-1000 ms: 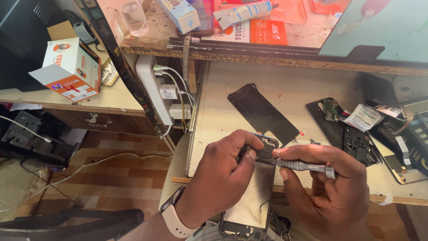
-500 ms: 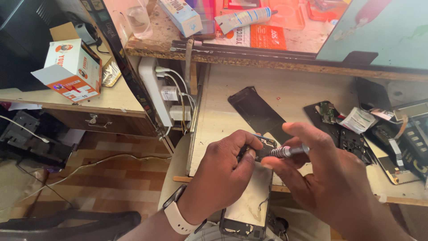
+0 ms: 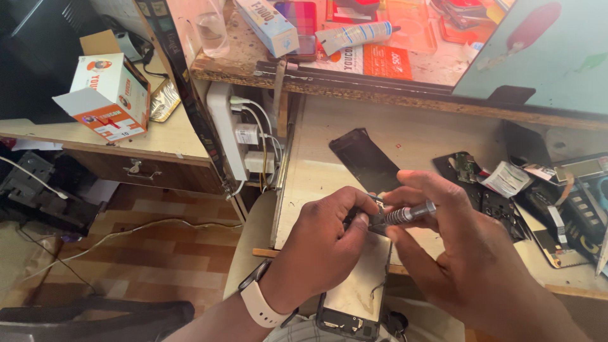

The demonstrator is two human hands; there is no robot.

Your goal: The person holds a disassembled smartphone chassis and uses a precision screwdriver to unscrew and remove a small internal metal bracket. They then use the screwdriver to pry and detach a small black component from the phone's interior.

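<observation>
Resting on the person's lap at the near edge of the pale workbench point(image 3: 437, 136), an opened phone point(image 3: 358, 288) is steadied at its upper end by the left hand point(image 3: 323, 244), whose fingers are curled and pressed onto it. A slim metal screwdriver point(image 3: 408, 214) is pinched between the thumb and fingers of the right hand point(image 3: 468, 253), its tip hidden where the two hands meet. A dark phone panel point(image 3: 361, 158) is laid flat just beyond the hands, and a white power strip point(image 3: 229, 130) is fixed to the bench's left side.
</observation>
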